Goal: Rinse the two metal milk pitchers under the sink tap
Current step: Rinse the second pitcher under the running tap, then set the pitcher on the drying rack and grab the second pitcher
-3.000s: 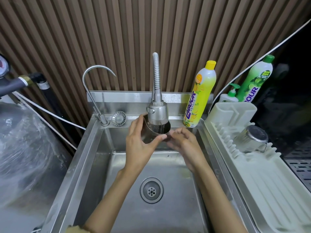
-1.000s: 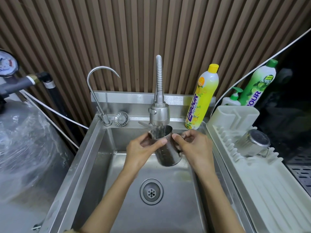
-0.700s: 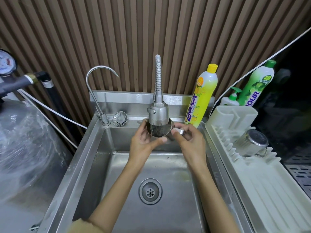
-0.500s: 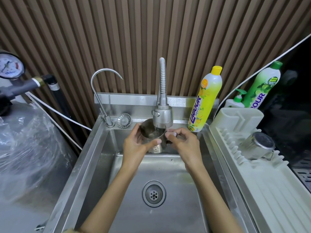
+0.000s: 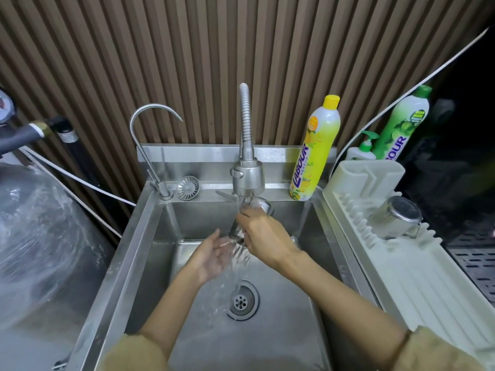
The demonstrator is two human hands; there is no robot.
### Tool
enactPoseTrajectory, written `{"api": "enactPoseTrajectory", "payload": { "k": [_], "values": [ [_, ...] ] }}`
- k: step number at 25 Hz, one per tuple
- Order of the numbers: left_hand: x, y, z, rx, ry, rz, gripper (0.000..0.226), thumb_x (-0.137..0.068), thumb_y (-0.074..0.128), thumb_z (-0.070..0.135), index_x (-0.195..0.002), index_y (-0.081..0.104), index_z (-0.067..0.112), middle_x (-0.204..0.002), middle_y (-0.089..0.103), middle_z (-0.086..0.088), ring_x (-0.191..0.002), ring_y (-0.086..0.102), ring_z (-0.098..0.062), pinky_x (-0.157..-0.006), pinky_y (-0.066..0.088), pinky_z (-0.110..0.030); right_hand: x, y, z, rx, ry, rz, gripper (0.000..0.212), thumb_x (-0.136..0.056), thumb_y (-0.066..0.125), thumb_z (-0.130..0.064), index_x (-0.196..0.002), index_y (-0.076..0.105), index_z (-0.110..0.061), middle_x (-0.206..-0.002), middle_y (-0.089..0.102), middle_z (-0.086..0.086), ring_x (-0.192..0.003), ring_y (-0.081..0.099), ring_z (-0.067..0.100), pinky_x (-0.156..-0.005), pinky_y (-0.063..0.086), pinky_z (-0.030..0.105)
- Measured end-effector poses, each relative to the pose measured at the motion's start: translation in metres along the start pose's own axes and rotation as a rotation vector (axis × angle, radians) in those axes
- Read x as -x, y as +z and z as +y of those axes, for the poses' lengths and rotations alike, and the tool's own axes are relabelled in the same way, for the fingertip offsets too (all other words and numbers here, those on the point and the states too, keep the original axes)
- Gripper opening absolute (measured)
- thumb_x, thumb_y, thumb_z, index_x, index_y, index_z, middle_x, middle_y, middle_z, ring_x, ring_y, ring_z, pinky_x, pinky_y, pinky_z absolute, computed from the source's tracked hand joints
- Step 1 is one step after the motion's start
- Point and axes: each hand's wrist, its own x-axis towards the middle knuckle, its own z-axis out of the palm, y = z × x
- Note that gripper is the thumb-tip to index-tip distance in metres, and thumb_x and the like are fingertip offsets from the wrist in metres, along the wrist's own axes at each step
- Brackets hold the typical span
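Fingers (image 5: 242, 216) of the right hand (image 5: 263, 238) are wrapped tight around a metal milk pitcher (image 5: 257, 210), holding it tipped under the tap (image 5: 247, 178) inside the big steel sink (image 5: 150, 236). Water pours over the pitcher and runs down toward the round drain (image 5: 241, 301) at the bottom of the sink. How much water is inside the pitcher cannot be seen. The left hand (image 5: 214, 255) is open with its palm up, holding nothing, and the water splashes onto it just below the pitcher. On the right sits a long white drying rack (image 5: 401, 263), and the second metal pitcher (image 5: 395, 220) lies tipped on it, well apart from the sink. A yellow soap bottle (image 5: 316, 151) stands on the back edge of the sink, near the tap. A green soap bottle (image 5: 401, 129) stands behind the rack. A small round strainer (image 5: 188, 187) rests on the back edge beside a thin curved tap (image 5: 150, 145).
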Motion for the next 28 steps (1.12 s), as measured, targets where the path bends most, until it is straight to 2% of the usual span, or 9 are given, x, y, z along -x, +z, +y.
{"api": "enactPoseTrajectory", "payload": {
  "k": [2,5,8,11,14,16,18,22,28],
  "values": [
    [0.0,0.016,0.011,-0.127,0.097,-0.071,0.04,-0.09,0.039,0.051,-0.092,0.063,0.018,-0.069,0.056,-0.001,-0.058,0.044,-0.011,-0.057,0.035,-0.026,0.006,0.0,0.004,0.044,-0.123,-0.002,0.019,-0.076,0.051,0.008,-0.092,0.058,0.0,-0.105,0.056,0.018,-0.093,0.055,0.038,-0.057,0.038,0.035],
    [0.002,0.024,0.02,-0.333,0.111,-0.167,0.023,-0.091,0.046,0.039,-0.088,0.064,0.026,-0.076,0.058,-0.001,-0.068,0.055,-0.013,-0.068,0.045,-0.033,0.012,-0.002,0.01,0.046,-0.248,-0.012,0.015,-0.075,0.053,0.007,-0.087,0.057,0.0,-0.105,0.052,0.019,-0.093,0.055,0.036,-0.049,0.044,0.036],
    [0.002,0.021,0.018,-0.47,0.111,-0.159,0.016,-0.091,0.05,0.029,-0.099,0.06,0.019,-0.088,0.056,-0.004,-0.079,0.058,-0.016,-0.072,0.052,-0.034,0.02,-0.004,0.016,-0.06,-0.26,-0.039,0.011,-0.077,0.055,0.0,-0.088,0.057,-0.001,-0.118,0.049,0.02,-0.105,0.053,0.035,-0.069,0.053,0.041],
    [0.009,0.03,0.014,-0.434,0.256,-0.088,0.021,-0.087,0.058,0.033,-0.103,0.057,0.02,-0.094,0.063,-0.003,-0.081,0.06,-0.015,-0.07,0.051,-0.033,0.025,-0.009,0.023,-0.352,-0.042,-0.003,0.037,-0.073,0.062,-0.013,-0.109,0.053,-0.012,-0.139,0.037,0.013,-0.125,0.042,0.026,-0.097,0.039,0.026],
    [0.02,0.051,0.019,-0.413,0.459,-0.001,0.048,-0.073,0.074,0.019,-0.114,0.05,0.017,-0.102,0.067,-0.007,-0.085,0.062,-0.019,-0.074,0.05,-0.031,0.02,-0.021,0.024,-0.837,0.354,0.106,0.067,-0.074,0.069,-0.024,-0.133,0.037,-0.02,-0.138,0.043,0.005,-0.124,0.046,0.018,-0.1,0.036,0.014],
    [0.03,0.069,0.022,-0.432,0.584,0.064,0.06,-0.066,0.075,-0.003,-0.112,0.044,0.02,-0.095,0.062,0.002,-0.082,0.06,-0.009,-0.068,0.051,-0.021,0.014,-0.028,0.026,-0.998,0.553,0.099,0.075,-0.074,0.073,-0.033,-0.137,0.032,-0.021,-0.133,0.051,0.002,-0.118,0.051,0.014,-0.099,0.039,0.02],
    [0.039,0.09,0.021,-0.513,0.637,0.044,0.071,-0.063,0.073,-0.011,-0.116,0.041,0.023,-0.098,0.058,0.007,-0.085,0.057,-0.003,-0.06,0.051,-0.012,0.015,-0.032,0.038,-1.017,0.658,0.132,0.078,-0.07,0.077,-0.032,-0.135,0.037,-0.018,-0.126,0.055,0.001,-0.114,0.053,0.014,-0.095,0.04,0.021],
    [0.034,0.134,0.005,-0.545,0.564,-0.232,0.081,-0.072,0.063,-0.016,-0.139,0.035,0.02,-0.131,0.05,0.004,-0.111,0.053,-0.009,-0.087,0.05,-0.015,0.047,-0.053,0.09,-1.084,0.82,0.353,0.068,-0.06,0.084,-0.021,-0.115,0.043,-0.017,-0.11,0.06,0.002,-0.103,0.06,0.017,-0.094,0.049,0.034],
    [0.012,0.237,-0.043,-0.597,0.632,-0.38,0.058,-0.081,0.051,-0.015,-0.122,0.045,0.027,-0.134,0.046,0.006,-0.133,0.043,-0.02,-0.104,0.039,-0.022,0.141,-0.092,0.166,-0.934,0.985,0.523,0.064,-0.058,0.083,-0.015,-0.11,0.046,-0.023,-0.105,0.062,-0.001,-0.097,0.06,0.018,-0.077,0.048,0.029]
  ]
}}
